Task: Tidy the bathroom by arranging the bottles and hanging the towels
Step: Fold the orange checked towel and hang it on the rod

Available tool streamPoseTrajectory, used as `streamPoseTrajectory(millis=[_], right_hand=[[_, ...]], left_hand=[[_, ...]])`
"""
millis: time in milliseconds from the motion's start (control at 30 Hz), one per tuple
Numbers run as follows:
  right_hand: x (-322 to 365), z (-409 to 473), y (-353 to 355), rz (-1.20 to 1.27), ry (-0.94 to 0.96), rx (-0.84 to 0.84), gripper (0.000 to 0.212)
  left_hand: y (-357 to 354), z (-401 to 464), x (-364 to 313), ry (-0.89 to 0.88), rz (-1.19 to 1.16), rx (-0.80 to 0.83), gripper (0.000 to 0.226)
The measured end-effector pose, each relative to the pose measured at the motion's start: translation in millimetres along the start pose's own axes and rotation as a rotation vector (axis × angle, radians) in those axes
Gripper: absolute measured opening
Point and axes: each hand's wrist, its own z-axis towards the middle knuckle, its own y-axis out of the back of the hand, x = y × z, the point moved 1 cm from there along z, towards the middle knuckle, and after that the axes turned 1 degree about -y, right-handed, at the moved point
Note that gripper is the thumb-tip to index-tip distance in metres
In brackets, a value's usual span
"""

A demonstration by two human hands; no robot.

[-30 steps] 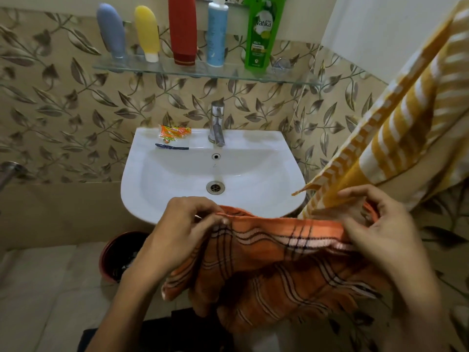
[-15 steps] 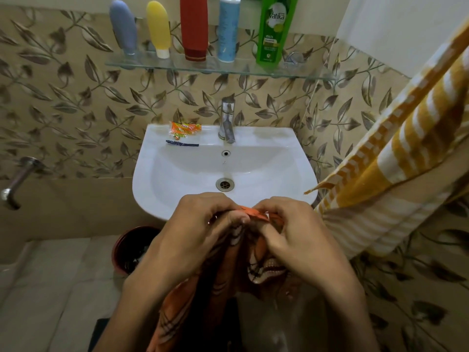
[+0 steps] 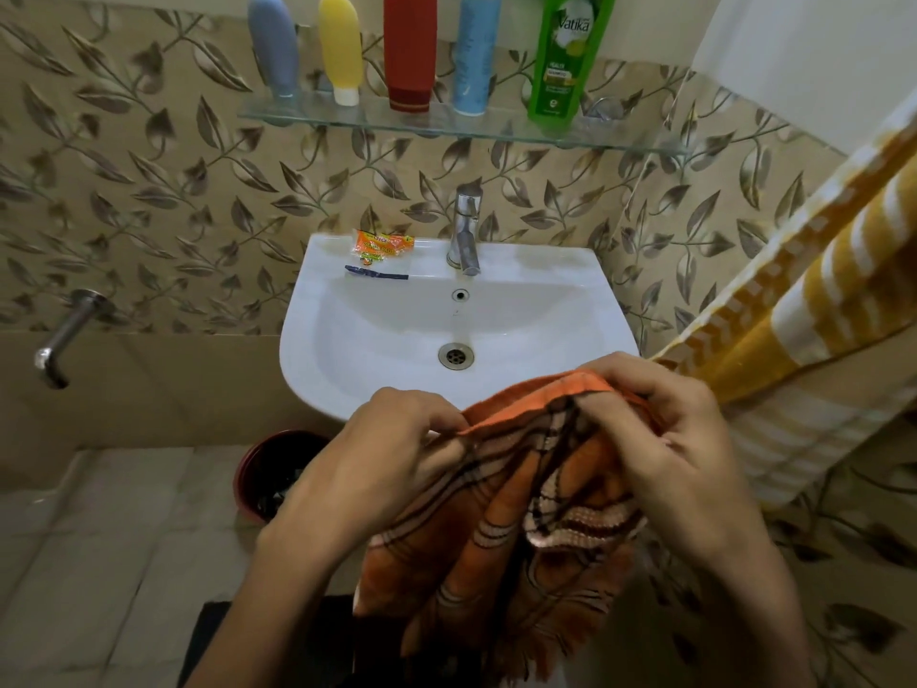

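An orange checked towel (image 3: pixel 501 533) hangs folded in front of the sink's near rim. My left hand (image 3: pixel 382 459) pinches its top edge on the left, and my right hand (image 3: pixel 665 439) grips the top edge on the right. A yellow and white striped towel (image 3: pixel 814 310) hangs at the right wall. On the glass shelf (image 3: pixel 620 139) stand a grey-blue bottle (image 3: pixel 274 44), a yellow bottle (image 3: pixel 341 47), a red bottle (image 3: pixel 409 52), a light blue bottle (image 3: pixel 476 54) and a green bottle (image 3: pixel 568 57) in a row.
The white sink (image 3: pixel 347 340) has a chrome tap (image 3: pixel 464 230), an orange sachet (image 3: pixel 379 245) and a dark blue strip (image 3: pixel 377 274) on its back ledge. A dark red bucket (image 3: pixel 263 469) sits on the tiled floor below. A wall spout (image 3: pixel 62 335) sticks out at left.
My hands first came together, folding the spread orange towel in half. Now they have parted a little, with the folded top edge held between them.
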Motion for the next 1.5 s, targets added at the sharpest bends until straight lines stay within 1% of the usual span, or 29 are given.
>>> streamPoseTrajectory(millis=[100,200,300,367,433,500,567,600,633,667,700,733,800,833,867,900,933,1000,1033,1100,1167,1233,1300,1433,1500], right_hand=[[7,-4,8,0.13,0.036,-0.005,0.023],[9,-7,14,0.208,0.063,-0.01,0.016],[7,-9,24,0.368,0.014,-0.11,0.03],[6,-8,31,0.422,-0.017,-0.183,0.032],[-3,-6,39,0.354,-0.116,-0.271,0.033],[-25,-3,49,0.094,-0.3,-0.356,0.031],[-46,-3,55,-0.146,-0.504,-0.349,0.016],[-50,-3,54,-0.22,-0.57,-0.329,0.014],[-52,-3,51,-0.256,-0.574,-0.32,0.016],[-51,-4,46,-0.255,-0.536,-0.299,0.02],[-46,-4,39,-0.236,-0.469,-0.239,0.024],[-38,-3,30,-0.208,-0.37,-0.122,0.029],[-24,-3,7,-0.201,-0.175,0.208,0.046],[-20,-3,-5,-0.21,-0.126,0.354,0.056],[-18,-2,-15,-0.22,-0.104,0.453,0.061],[-17,-1,-24,-0.224,-0.094,0.506,0.059],[-18,1,-30,-0.223,-0.082,0.53,0.053],[-20,5,-36,-0.237,-0.072,0.529,0.039],[-21,6,-35,-0.252,-0.077,0.514,0.035],[-25,7,-34,-0.28,-0.098,0.484,0.033],[-28,8,-32,-0.299,-0.109,0.462,0.036],[-29,9,-33,-0.302,-0.083,0.448,0.035],[-28,10,-33,-0.267,-0.044,0.424,0.031],[-26,11,-33,-0.129,0.016,0.336,0.024],[-26,11,-33,-0.06,0.031,0.289,0.024]], left_hand=[[-2,0,-2,-0.008,0.007,-0.013,0.012],[-6,2,-1,-0.002,0.032,0.003,0.008],[-7,4,4,0.032,0.035,0.004,0.007],[-9,4,5,0.053,0.016,-0.022,0.009],[-10,3,5,0.053,-0.001,-0.066,0.008],[-7,0,5,0.046,-0.042,-0.105,0.007],[-4,-2,3,0.024,-0.061,-0.121,0.008],[-3,-4,2,0.012,-0.066,-0.123,0.008],[-2,-5,-1,0.0,-0.075,-0.123,0.008],[-2,-5,-4,-0.012,-0.087,-0.123,0.007],[-1,-6,-8,-0.025,-0.102,-0.125,0.007],[-1,-6,-11,-0.038,-0.114,-0.13,0.006],[1,-6,-17,-0.082,-0.125,-0.138,0.007],[2,-7,-19,-0.104,-0.127,-0.135,0.008],[3,-8,-20,-0.118,-0.129,-0.129,0.008],[4,-9,-20,-0.126,-0.135,-0.123,0.009],[5,-10,-21,-0.131,-0.144,-0.12,0.01],[6,-12,-20,-0.139,-0.151,-0.122,0.013],[6,-13,-20,-0.136,-0.151,-0.121,0.013],[8,-13,-19,-0.138,-0.131,-0.105,0.011],[10,-14,-17,-0.159,-0.088,-0.092,0.014],[13,-14,-13,-0.15,-0.079,-0.084,0.012],[15,-15,-9,-0.118,-0.103,-0.05,0.01],[20,-16,-2,-0.037,-0.228,0.083,0.022],[20,-16,1,-0.021,-0.26,0.115,0.024]])
